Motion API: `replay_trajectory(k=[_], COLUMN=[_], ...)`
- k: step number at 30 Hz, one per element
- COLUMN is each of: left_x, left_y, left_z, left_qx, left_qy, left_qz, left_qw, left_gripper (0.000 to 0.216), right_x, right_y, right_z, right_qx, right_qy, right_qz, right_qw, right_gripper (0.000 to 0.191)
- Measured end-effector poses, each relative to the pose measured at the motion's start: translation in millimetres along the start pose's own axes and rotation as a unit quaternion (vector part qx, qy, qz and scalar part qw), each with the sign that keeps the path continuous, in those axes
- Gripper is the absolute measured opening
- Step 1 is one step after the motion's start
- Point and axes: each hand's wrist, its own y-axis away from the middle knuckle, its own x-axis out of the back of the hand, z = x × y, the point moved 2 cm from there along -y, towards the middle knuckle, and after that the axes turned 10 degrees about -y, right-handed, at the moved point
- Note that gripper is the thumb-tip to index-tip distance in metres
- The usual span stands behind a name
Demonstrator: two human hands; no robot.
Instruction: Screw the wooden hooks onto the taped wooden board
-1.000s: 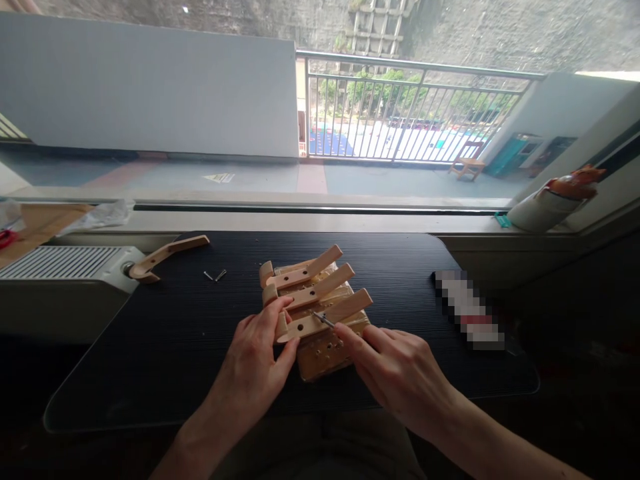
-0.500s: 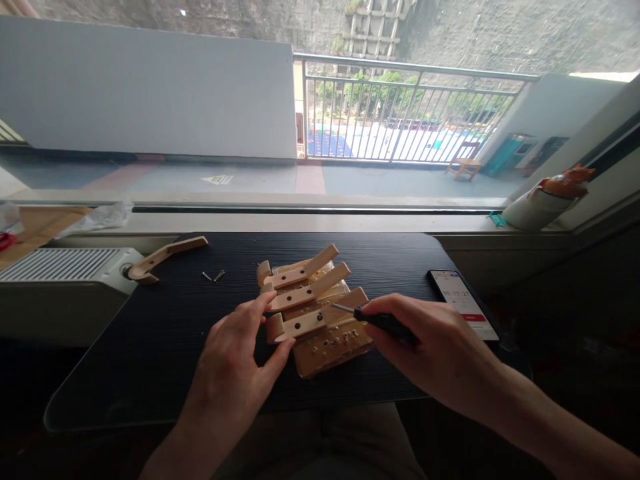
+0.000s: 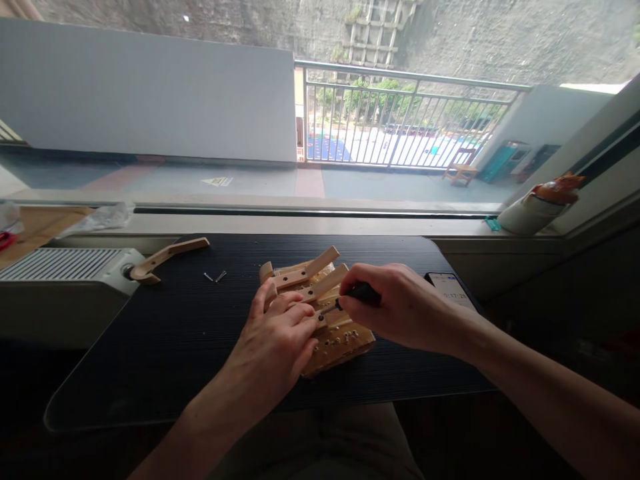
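Observation:
My right hand [image 3: 407, 303] is closed around the dark handle of a screwdriver [image 3: 366, 293]. Its shaft slants down left to a dark screw hole in the nearest wooden hook [image 3: 329, 317]. My left hand [image 3: 273, 337] lies over that hook's left part with bent fingers, holding it down on the wooden board [image 3: 345, 348]. Two similar hooks, a middle one [image 3: 330, 281] and a far one [image 3: 300, 275], lie alongside on the same board. Several small holes or studs dot the board's near part. My fingers hide the left ends of the nearer hooks.
On the black table [image 3: 125, 353], a loose wooden hook [image 3: 173, 251] lies at the left edge beside a white radiator [image 3: 75, 263]. Two screws [image 3: 221, 276] lie near it. A phone [image 3: 450, 285] rests at the right, partly behind my right forearm. A pot [image 3: 527, 212] stands on the windowsill.
My right hand has moved left and up, bringing the screwdriver's tip to the hole in the nearest hook. My left hand has slid right, its fingers now covering that hook's left part.

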Motion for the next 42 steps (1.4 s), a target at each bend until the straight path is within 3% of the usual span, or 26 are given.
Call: replay_trajectory(k=[17, 24, 29, 35, 42], left_x=[6.1, 7.5, 8.8, 11.2, 14.3], left_y=[-13.3, -11.4, -12.7, -16.0, -15.3], left_z=[1.3, -2.4, -2.2, 0.7, 2.3], left_qx=[-0.042, -0.052, -0.047, -0.045, -0.044], left_qy=[0.023, 0.039, 0.021, 0.005, 0.010], left_qz=[-0.052, -0.069, -0.091, -0.098, -0.097], left_qw=[0.997, 0.995, 0.995, 0.994, 0.994], left_gripper=[0.021, 0.018, 0.015, 0.013, 0.013], right_x=[6.9, 21.5, 22.8, 21.1, 28.4], right_y=[-14.0, -31.4, -49.1, -55.2, -54.7], right_z=[-9.1, -17.2, -20.9, -18.1, -24.9], right_qx=[0.031, 0.099, 0.118, 0.093, 0.081], right_qy=[0.049, 0.073, 0.096, 0.105, 0.155], right_qz=[-0.082, -0.232, -0.301, -0.281, -0.269], right_qw=[0.995, 0.965, 0.942, 0.949, 0.947], right_gripper=[0.014, 0.020, 0.021, 0.020, 0.031])
